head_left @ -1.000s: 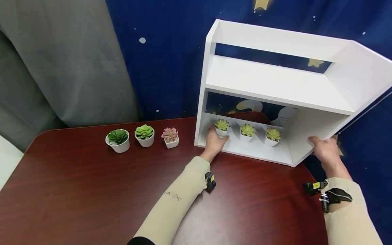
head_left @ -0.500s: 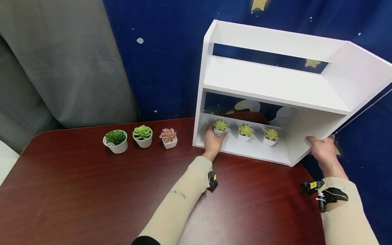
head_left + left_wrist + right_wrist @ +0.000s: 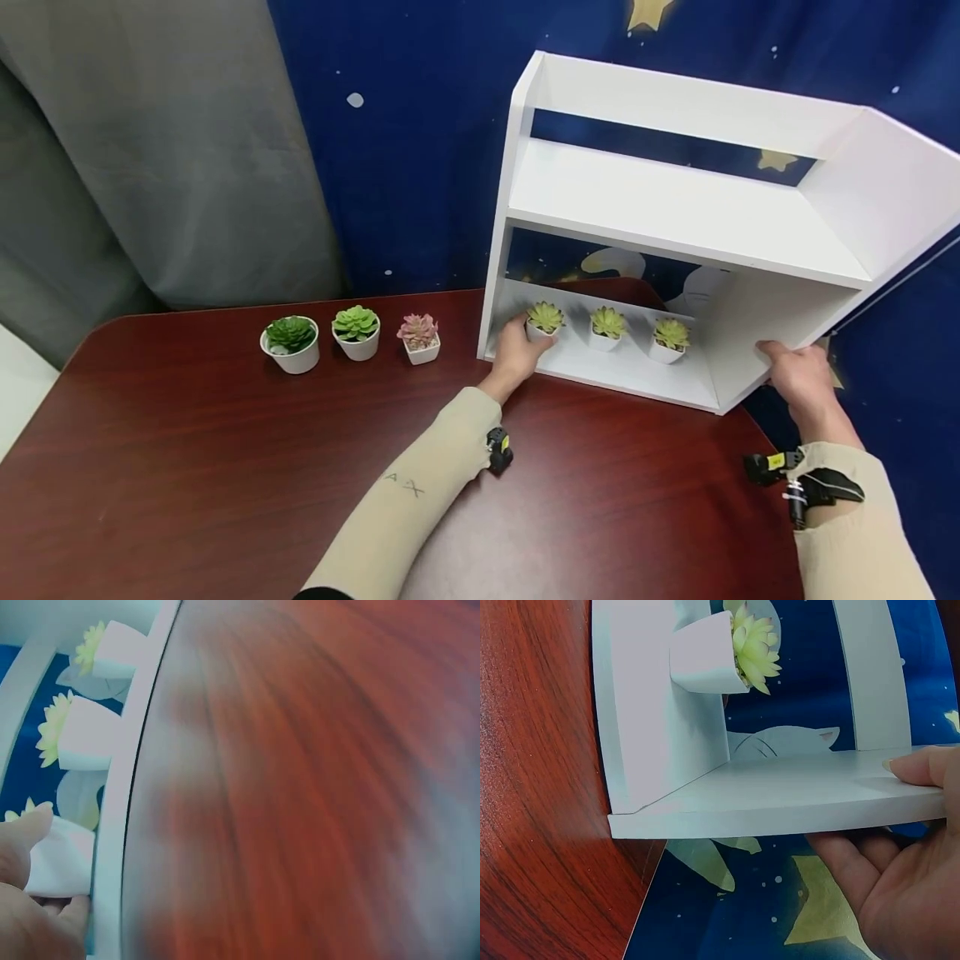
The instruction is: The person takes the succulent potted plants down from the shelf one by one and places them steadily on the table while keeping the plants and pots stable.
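Observation:
A white two-tier shelf (image 3: 652,200) stands on the table, its lower level holding three yellow-green succulents in small white pots. My left hand (image 3: 516,350) holds the leftmost potted succulent (image 3: 545,319); in the left wrist view the thumb lies across its pot (image 3: 64,859) and the fingers are partly hidden under it. The middle succulent (image 3: 607,325) and the right succulent (image 3: 670,337) stand untouched beside it. My right hand (image 3: 804,379) grips the shelf's right side panel (image 3: 780,799), thumb on the inner face and fingers beneath in the right wrist view.
Left of the shelf, a dark green succulent (image 3: 291,343), a bright green succulent (image 3: 356,333) and a pink succulent (image 3: 420,338) stand in a row on the brown table (image 3: 225,467). Behind hang a blue starry cloth (image 3: 420,150) and a grey curtain (image 3: 172,150).
The leftmost potted succulent has shifted slightly toward the shelf's front edge with my left hand, and the left wrist has swung a little left. The right hand keeps its grip on the side panel.

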The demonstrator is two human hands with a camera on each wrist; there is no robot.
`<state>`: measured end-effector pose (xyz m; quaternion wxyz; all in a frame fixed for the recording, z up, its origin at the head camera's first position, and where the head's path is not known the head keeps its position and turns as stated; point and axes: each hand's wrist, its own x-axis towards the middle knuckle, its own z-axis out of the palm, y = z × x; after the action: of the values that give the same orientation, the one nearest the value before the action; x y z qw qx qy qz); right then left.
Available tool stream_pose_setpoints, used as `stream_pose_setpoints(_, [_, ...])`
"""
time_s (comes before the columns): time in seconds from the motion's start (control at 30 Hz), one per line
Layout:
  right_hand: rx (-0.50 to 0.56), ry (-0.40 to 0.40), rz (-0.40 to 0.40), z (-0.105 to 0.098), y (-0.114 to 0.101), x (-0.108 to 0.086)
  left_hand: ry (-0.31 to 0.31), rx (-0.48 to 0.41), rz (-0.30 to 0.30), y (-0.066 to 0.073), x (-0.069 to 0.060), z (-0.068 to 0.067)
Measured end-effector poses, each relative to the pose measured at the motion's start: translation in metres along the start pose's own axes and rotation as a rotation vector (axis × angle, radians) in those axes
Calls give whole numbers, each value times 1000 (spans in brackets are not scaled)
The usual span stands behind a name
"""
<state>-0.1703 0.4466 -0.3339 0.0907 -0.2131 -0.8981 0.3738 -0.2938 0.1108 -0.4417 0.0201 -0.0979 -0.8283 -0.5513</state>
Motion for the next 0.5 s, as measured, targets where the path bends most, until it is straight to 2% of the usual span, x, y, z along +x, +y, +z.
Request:
stream_pose_setpoints(0.1, [-6,4,-10,1,-2,2,-1,57,29,4,-7,-14])
stream_pose_setpoints(0.17, [-9,7,-14,1,-3,3,-8,55,36,7,-11,-23])
stream_pose_setpoints(0.4, [-6,4,9,0,0,1,-72,-39,60,18,-30,-41])
stream_pose_setpoints(0.5, [3,12,2,-1,2,0,-94,-79,46,19,-40,-49])
